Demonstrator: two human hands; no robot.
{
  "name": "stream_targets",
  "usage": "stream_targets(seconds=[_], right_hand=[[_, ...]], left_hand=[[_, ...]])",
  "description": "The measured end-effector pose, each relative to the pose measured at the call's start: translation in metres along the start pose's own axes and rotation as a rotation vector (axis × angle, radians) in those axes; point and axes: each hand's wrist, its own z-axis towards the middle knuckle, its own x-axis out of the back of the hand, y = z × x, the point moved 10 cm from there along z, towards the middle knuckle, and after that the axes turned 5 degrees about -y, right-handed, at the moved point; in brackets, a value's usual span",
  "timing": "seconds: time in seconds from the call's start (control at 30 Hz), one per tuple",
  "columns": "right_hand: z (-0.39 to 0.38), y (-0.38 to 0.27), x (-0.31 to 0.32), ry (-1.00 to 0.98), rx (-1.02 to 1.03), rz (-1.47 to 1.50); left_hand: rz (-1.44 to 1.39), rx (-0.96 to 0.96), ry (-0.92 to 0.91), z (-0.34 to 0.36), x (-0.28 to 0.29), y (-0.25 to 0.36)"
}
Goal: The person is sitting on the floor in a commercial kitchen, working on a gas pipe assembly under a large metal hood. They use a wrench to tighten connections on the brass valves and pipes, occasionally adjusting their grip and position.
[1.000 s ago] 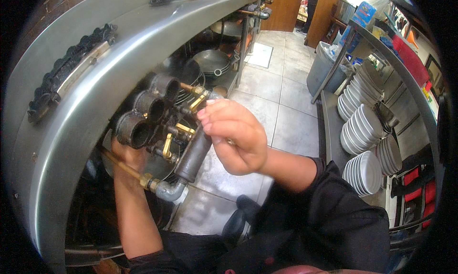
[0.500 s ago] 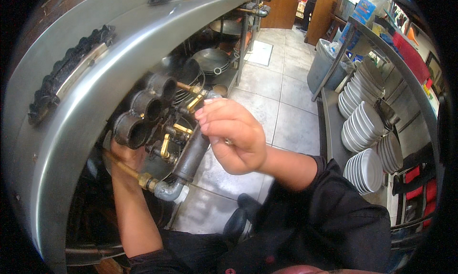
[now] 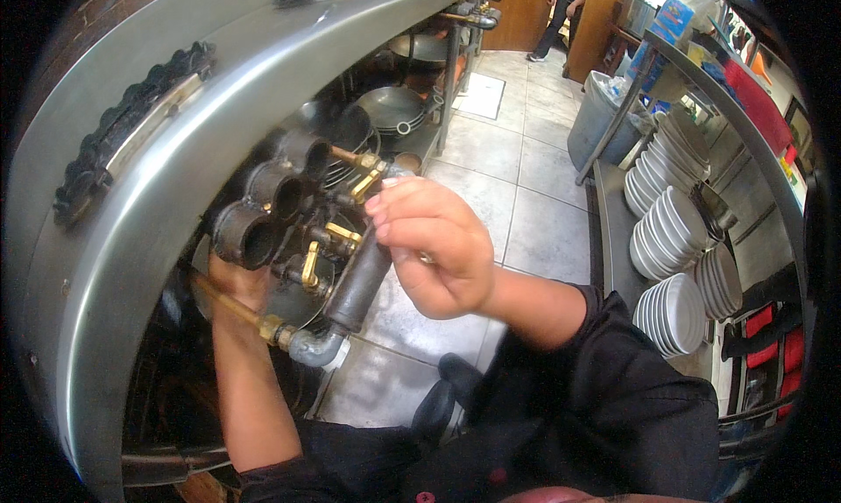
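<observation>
well to the left of your hands, a blackened grate [image 3: 131, 131] is sitting on the steel range top, and the range's curved steel rim [image 3: 114, 231] is running alongside. your left hand [image 3: 235, 279] is tucking up behind the nearest of three sooty burner tubes [image 3: 245, 238]; its fingers are hiding there, so you cannot tell whether they are spreading or gripping. a brass pipe [image 3: 236, 308] is crossing in front of that wrist and meeting a grey elbow fitting [image 3: 317, 349] to the wrist's right.

between your two hands, three yellow-handled valves [image 3: 311, 266] are lining up beside a thick dark pipe [image 3: 361, 286], which is slanting from the elbow fitting up toward your right fingertips. beyond the hands, stacked pans [image 3: 390, 109] are resting on a shelf under the range.

your right hand [image 3: 438, 249] is curling narrowly, its fingertips overlapping the dark pipe's far end; what they are gripping, if anything, is not showing clearly. farther off past that hand, a person [image 3: 565, 12] is standing by the doorway. to its right, a grey bin [image 3: 603, 131] is standing beyond it, and stacks of white plates [image 3: 667, 315] are leaning on a metal shelf [image 3: 611, 209].
</observation>
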Motion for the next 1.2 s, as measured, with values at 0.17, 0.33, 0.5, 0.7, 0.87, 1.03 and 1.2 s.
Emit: stream_targets(seconds=[0.17, 0.33, 0.5, 0.7, 0.87, 1.03, 1.2], right_hand=[[0.000, -0.001, -0.001, -0.003, 0.007, -0.002], [0.001, -0.002, -0.001, -0.008, 0.011, -0.012], [0.000, -0.001, -0.001, -0.001, 0.021, -0.016], [0.001, -0.001, -0.001, -0.015, 0.020, -0.018], [0.001, -0.002, -0.003, -0.006, 0.010, 0.001], [-0.002, 0.000, 0.003, -0.005, -0.012, -0.016], [0.001, -0.003, 0.002, 0.039, -0.002, 0.048]], left_hand=[[0.032, 0.008, 0.037, -0.007, -0.004, 0.014], [0.076, -0.066, -0.008, -0.002, -0.002, 0.016], [-0.109, -0.024, -0.004, -0.003, -0.006, 0.009], [0.099, -0.025, 0.025, -0.002, -0.013, 0.020], [0.062, -0.071, -0.045, -0.007, -0.012, 0.025], [0.496, 0.013, 0.103, -0.006, 0.004, 0.019], [1.108, -0.158, 0.036, -0.010, 0.042, 0.011]])
